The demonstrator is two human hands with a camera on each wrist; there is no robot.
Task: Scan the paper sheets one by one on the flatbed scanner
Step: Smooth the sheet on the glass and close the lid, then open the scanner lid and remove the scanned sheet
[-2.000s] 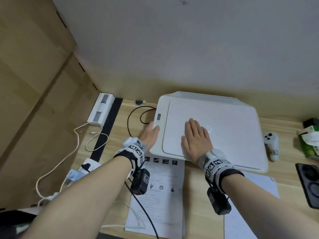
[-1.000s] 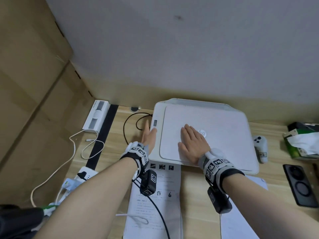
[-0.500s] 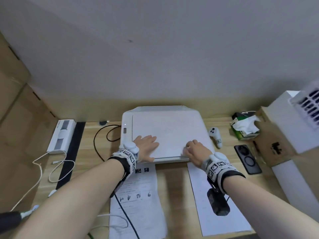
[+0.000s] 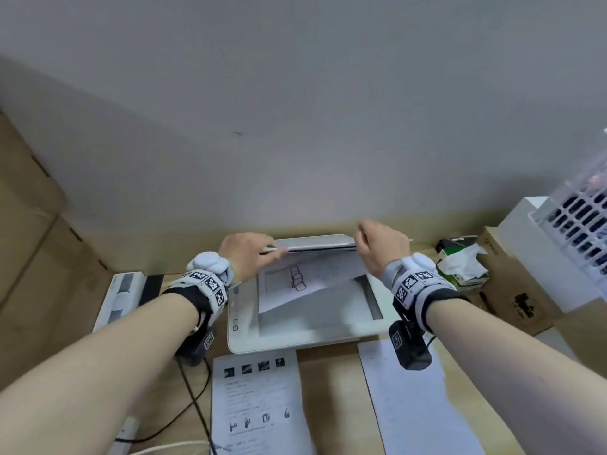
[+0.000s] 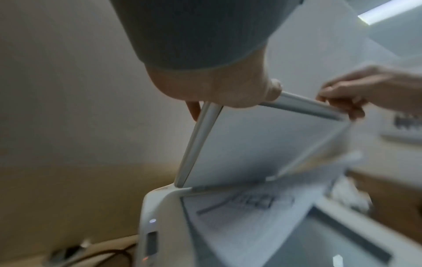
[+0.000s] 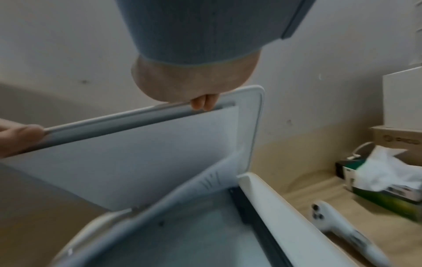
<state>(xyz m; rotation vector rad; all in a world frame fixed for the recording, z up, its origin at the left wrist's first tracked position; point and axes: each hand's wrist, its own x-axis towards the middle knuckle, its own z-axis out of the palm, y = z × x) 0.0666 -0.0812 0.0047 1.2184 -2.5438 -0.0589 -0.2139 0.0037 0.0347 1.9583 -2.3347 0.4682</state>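
Observation:
The white flatbed scanner (image 4: 295, 336) sits at the back of the wooden desk with its lid (image 4: 315, 246) raised. My left hand (image 4: 244, 254) grips the lid's front edge at its left corner, and my right hand (image 4: 382, 249) grips the same edge at the right corner. In the left wrist view the left hand (image 5: 219, 90) curls over the lid (image 5: 262, 144). In the right wrist view the right hand's fingertips (image 6: 203, 103) hook under the lid (image 6: 137, 155). A sheet with a faint drawing (image 4: 302, 284) lies skewed on the glass. A printed sheet (image 4: 259, 405) and a blank-side sheet (image 4: 417, 405) lie in front of the scanner.
A tissue box (image 4: 463, 270), a cardboard box (image 4: 515, 290) and a white appliance (image 4: 578, 231) stand at the right. A white controller (image 6: 347, 234) lies beside the scanner. A white power strip (image 4: 120, 300) and cables (image 4: 193, 399) lie at the left. The wall stands close behind the scanner.
Both hands went from lying on the closed lid to its front edge and lifted it. The lid now stands raised, and the glass with a sheet shows.

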